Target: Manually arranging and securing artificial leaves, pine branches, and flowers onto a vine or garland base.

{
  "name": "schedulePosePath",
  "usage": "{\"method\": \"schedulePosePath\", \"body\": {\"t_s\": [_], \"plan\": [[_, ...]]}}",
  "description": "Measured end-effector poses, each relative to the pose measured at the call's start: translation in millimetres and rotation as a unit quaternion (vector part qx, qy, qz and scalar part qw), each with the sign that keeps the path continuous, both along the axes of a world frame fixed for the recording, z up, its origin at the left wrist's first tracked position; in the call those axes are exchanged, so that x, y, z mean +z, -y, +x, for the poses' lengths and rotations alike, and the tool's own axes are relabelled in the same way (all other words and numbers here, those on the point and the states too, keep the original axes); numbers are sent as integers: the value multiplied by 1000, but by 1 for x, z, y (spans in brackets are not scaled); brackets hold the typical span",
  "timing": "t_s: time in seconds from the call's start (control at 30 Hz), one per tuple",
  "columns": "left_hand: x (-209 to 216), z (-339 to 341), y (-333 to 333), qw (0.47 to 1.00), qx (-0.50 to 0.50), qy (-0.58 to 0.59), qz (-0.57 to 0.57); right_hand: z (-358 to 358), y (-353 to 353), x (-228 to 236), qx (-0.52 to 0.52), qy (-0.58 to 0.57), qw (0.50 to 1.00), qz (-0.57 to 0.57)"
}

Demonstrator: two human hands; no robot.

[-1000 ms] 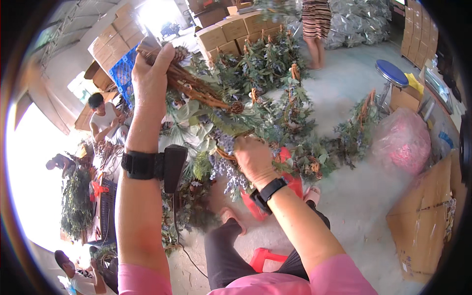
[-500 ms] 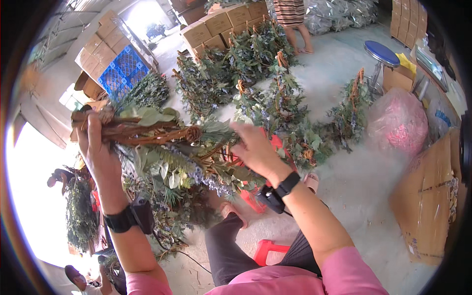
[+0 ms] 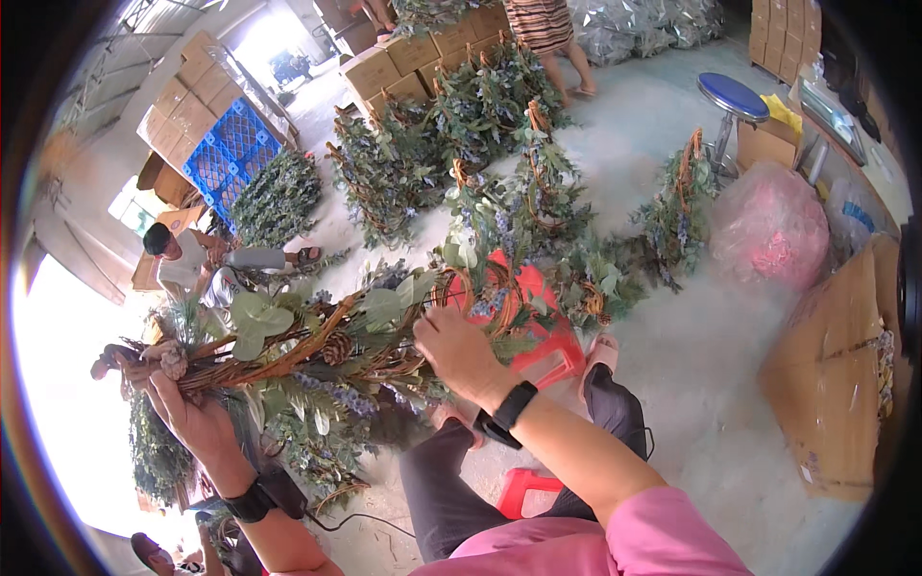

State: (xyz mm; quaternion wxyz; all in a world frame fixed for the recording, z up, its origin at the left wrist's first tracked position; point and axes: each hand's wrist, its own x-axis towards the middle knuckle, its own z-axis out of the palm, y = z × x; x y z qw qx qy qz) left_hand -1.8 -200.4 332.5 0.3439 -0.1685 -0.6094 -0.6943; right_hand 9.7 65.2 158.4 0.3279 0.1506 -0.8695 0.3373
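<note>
A long twig swag (image 3: 288, 357) of brown vines, green leaves, a pine cone (image 3: 336, 348) and small purple-blue flowers lies across the air in front of me. My left hand (image 3: 192, 418) is closed round its bound stem end on the left. At the swag's right half, my right hand (image 3: 461, 353) has its fingers curled together against the stems and leaves. Whatever those fingers pinch is hidden or too small to name. Both wrists wear black bands with small devices.
Finished-looking swags (image 3: 480, 115) stand in rows ahead. A red plastic stool (image 3: 562, 350) is beyond my knees. A seated person (image 3: 187, 264) is at left, near a blue pallet (image 3: 230, 158). A pink-filled plastic bag (image 3: 773, 230) and cardboard box (image 3: 831, 374) stand right.
The swag has turned and dropped lower, bringing its pine cone into view. My left hand has moved down, my right hand left and down. The seated person at left is now uncovered.
</note>
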Motion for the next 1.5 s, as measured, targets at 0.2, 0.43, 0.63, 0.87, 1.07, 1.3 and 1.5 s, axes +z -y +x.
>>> {"method": "schedulePosePath", "body": {"t_s": [0.2, 0.43, 0.63, 0.87, 1.07, 1.3, 1.5], "plan": [[-22, 3, 52, 999, -18, 46, 16, 19, -66, -18, -60, 93, 969, -223], [-21, 8, 75, 998, -11, 55, 36, 39, -103, -82, -101, 271, 910, -296], [-17, 13, 72, 996, -39, 69, 47, 41, -66, -60, -22, 112, 970, -214], [-19, 4, 60, 998, -19, 46, 25, 24, -17, -40, 19, 223, 975, -7], [-24, 12, 73, 996, -52, 54, 40, 4, -16, -45, 92, 301, 935, -164], [-34, 21, 86, 995, -72, 51, 41, -15, -22, -68, 62, 236, 966, -86], [-39, 35, 114, 992, -101, 65, 44, 6, -70, -102, -147, 212, 921, -293]]}}
